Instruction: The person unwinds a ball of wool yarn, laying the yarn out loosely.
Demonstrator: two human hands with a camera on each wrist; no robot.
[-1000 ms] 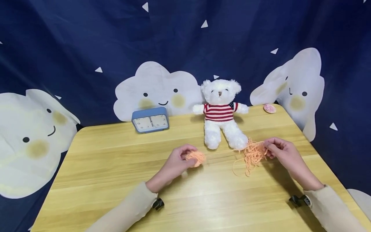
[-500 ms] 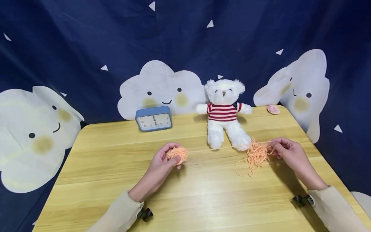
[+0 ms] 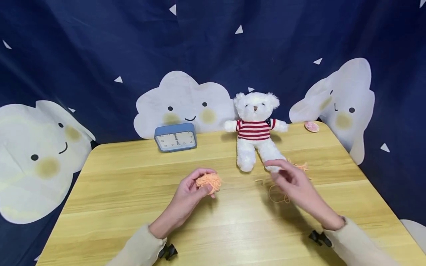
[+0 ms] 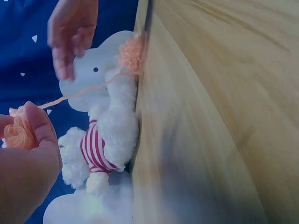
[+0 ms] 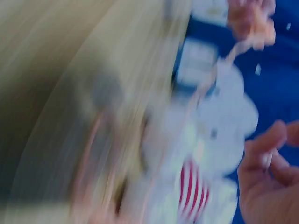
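Observation:
In the head view my left hand (image 3: pixel 187 194) holds a small ball of orange yarn (image 3: pixel 210 182), thumb across its front, above the table. One strand (image 4: pixel 78 93) stretches from the ball to a loose tangle of yarn (image 4: pixel 131 53), as the left wrist view shows. My right hand (image 3: pixel 294 184) is raised over that tangle with nothing visible in its fingers, which are loosely bent and blurred. It hides most of the tangle from the head camera; a thin loop (image 3: pixel 279 199) lies on the wood beside it. The right wrist view is badly blurred.
A white teddy bear (image 3: pixel 254 129) in a striped shirt sits at the back of the table (image 3: pixel 133 195), its foot by the tangle. Left of it stands a blue clock (image 3: pixel 175 137). A pink round object (image 3: pixel 311 126) lies near the back right corner. A dark curtain (image 3: pixel 206 40) hangs behind.
The left hand drew the ball left, then shifted slightly back right. The right hand let go of the yarn at the tangle's right side and moved left over it.

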